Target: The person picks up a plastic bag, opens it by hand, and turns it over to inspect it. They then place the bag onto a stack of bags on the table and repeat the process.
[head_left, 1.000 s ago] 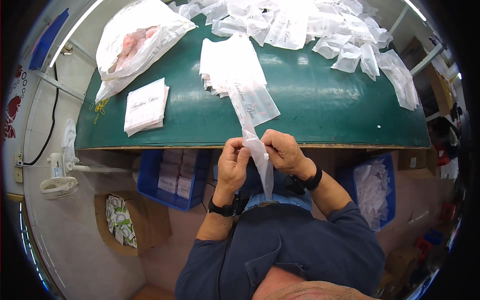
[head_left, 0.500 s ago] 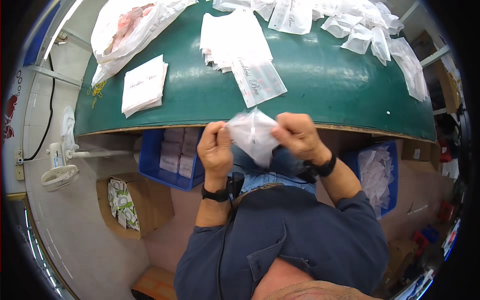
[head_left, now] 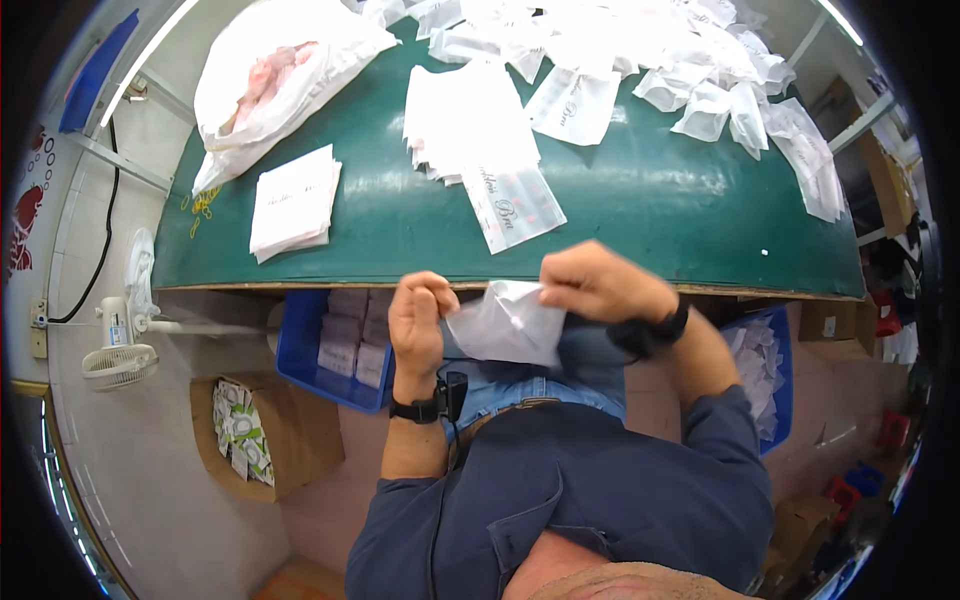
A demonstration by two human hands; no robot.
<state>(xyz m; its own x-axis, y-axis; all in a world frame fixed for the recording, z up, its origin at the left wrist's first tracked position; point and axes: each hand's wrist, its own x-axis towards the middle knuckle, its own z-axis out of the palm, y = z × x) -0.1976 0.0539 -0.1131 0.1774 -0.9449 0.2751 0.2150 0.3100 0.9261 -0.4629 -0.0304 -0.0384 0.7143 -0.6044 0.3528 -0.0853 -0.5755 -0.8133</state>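
A frosted white plastic zip bag [head_left: 512,335] hangs between my two hands over my lap, just in front of the table edge. My left hand [head_left: 418,325] pinches its left corner with closed fingers. At the bag's upper right corner, my right hand [head_left: 605,285] grips with thumb and forefinger, slightly blurred by motion. A small white spot, perhaps a zip slider, shows on the bag. Beyond them on the table lies a fanned stack of flat printed bags [head_left: 465,120], its nearest one [head_left: 515,210] see-through. To the left sits a smaller squared stack of bags [head_left: 293,203].
The green table [head_left: 400,245] also carries a large white sack [head_left: 300,60] with pinkish contents and a heap of filled bags [head_left: 700,50]. Below stand blue crates [head_left: 380,395], a cardboard box [head_left: 300,435] of packets and a small fan [head_left: 120,365].
The bag has come down nearer my lap and now hangs flatter. My right hand has shifted slightly right, its wrist turned. The view has tilted, showing more of the table's far side.
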